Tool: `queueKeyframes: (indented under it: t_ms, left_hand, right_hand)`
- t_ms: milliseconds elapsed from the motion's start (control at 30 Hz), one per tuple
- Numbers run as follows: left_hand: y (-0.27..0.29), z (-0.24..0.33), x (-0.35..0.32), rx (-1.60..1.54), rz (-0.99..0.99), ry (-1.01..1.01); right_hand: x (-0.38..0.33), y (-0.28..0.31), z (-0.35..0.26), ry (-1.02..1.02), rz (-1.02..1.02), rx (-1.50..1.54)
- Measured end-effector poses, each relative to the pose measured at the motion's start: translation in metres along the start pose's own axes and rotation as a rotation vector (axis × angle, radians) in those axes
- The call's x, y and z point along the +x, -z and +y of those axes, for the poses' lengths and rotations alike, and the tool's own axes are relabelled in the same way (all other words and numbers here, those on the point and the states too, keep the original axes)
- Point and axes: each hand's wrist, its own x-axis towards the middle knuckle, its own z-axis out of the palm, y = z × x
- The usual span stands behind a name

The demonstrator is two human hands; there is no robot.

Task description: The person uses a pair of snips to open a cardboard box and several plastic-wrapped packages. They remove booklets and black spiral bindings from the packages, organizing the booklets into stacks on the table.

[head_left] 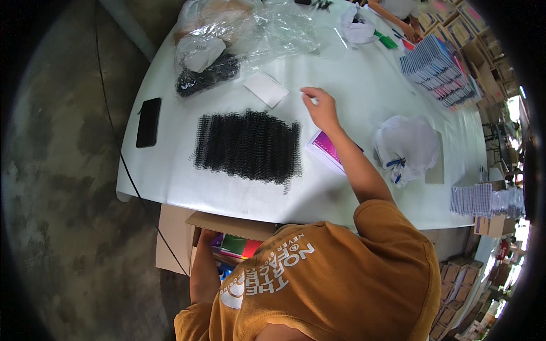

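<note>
My right hand (323, 111) hovers over the white-covered table, with its thumb and curved fingers apart and nothing visible between them. Nearest to it is a small white spiral-bound notepad (265, 89). Partly under my right forearm lies a purple-and-white booklet (326, 149). A wide bundle of black binding coils (247, 146) rests left of the booklet. My left hand (209, 234) reaches into an open cardboard box (228, 222) below the table's near edge; its fingers are hidden. Purple, green and red covered books (234, 244) show inside that box.
A black phone (148, 122) lies at the left edge. Clear plastic bags (267, 31) and bagged black coils (207, 75) are at the back. On the right are a white plastic bag (406, 142) with blue-handled pliers (396, 163) and stacked notebooks (435, 71). Another person's hand (410, 31) is far right.
</note>
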Motion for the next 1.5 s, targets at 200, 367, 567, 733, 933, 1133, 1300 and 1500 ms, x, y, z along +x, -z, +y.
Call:
queueKeyframes:
  t_ms: [200, 367, 567, 733, 933, 1133, 1300, 1500]
  left_hand:
    - [0.000, -0.009, 0.001, 0.100, -0.135, 0.037]
    - [-0.016, -0.017, -0.006, 0.192, 0.103, -0.038]
    - [-0.022, -0.028, -0.004, 0.140, 0.065, 0.032]
    - [-0.018, -0.028, -0.003, 0.129, 0.053, -0.056]
    - [-0.013, -0.010, 0.003, -0.049, 0.041, 0.001]
    - [-0.012, 0.006, 0.007, -0.198, -0.052, 0.195]
    - [-0.023, -0.035, -0.021, 0.115, -0.024, 0.542]
    - [0.015, 0.025, -0.015, 0.136, 0.060, 0.696]
  right_hand:
    - [0.047, -0.065, -0.008, 0.128, -0.336, -0.613]
    - [0.051, -0.085, -0.001, 0.108, -0.490, -0.815]
    - [0.080, -0.054, 0.023, -0.367, -0.297, 0.330]
    - [0.084, -0.042, 0.031, -0.494, -0.180, 0.615]
    - [0.083, -0.041, 0.033, -0.484, -0.196, 0.483]
    - [0.055, -0.022, -0.017, 0.151, -0.505, -0.086]
    - [0.011, 0.020, -0.051, 0.172, -0.412, -0.029]
    - [-0.058, 0.061, -0.023, -0.061, -0.368, -0.223]
